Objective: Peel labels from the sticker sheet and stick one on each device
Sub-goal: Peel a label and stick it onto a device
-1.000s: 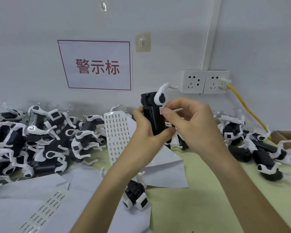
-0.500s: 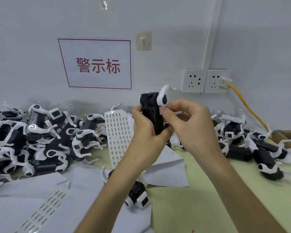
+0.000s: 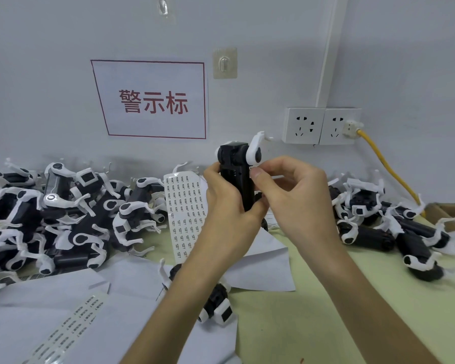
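In the head view the left grip (image 3: pixel 226 203) clasps the lower body of a black device (image 3: pixel 237 177), held above the table (image 3: pixel 313 324) with its long axis upright, white-armed end up. The right grip (image 3: pixel 297 195) pinches a small white label (image 3: pixel 253 168) against its right side (near the top). The sticker sheet (image 3: pixel 185 206) lies just behind the left grip. Bare table shows at lower right, beside the right heap (image 3: pixel 384 227) of devices.

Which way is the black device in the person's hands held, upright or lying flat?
Upright: the left hand grips the device with its long body vertical, white end on top.
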`<act>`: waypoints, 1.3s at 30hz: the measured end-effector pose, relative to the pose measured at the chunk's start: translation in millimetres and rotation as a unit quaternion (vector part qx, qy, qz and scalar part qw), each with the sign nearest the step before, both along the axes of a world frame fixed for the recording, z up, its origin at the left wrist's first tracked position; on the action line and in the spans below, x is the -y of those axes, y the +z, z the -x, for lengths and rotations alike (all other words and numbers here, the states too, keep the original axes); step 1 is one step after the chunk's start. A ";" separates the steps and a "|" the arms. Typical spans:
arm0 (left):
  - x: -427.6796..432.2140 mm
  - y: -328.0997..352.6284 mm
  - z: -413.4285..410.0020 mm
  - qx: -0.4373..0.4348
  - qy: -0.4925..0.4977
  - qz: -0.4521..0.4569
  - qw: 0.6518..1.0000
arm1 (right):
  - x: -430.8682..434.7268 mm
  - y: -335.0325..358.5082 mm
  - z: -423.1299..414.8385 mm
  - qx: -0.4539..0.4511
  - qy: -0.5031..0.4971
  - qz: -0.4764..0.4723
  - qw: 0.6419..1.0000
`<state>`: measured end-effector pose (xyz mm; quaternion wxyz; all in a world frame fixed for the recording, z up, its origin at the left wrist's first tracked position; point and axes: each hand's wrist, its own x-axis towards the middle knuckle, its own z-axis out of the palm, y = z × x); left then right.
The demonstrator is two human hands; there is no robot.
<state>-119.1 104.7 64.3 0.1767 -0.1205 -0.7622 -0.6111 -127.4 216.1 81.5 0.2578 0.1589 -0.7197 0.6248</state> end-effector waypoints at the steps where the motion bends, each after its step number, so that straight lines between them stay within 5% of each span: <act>1: 0.2 -0.7 0.7 -0.003 0.001 0.003 1.000 | 0.1 -0.1 0.4 0.001 -0.001 0.000 1.000; 20: 2.7 -1.7 1.7 -0.012 -0.017 0.018 1.000 | -6.6 0.3 1.9 0.063 0.018 0.028 0.997; 28: 5.6 1.8 -2.8 0.005 -0.049 0.027 0.998 | -16.3 6.3 2.3 0.141 0.122 0.111 0.976; 39: 12.1 7.3 -3.1 0.139 -0.091 -0.121 0.979 | -14.2 0.8 10.3 0.136 0.164 0.103 0.972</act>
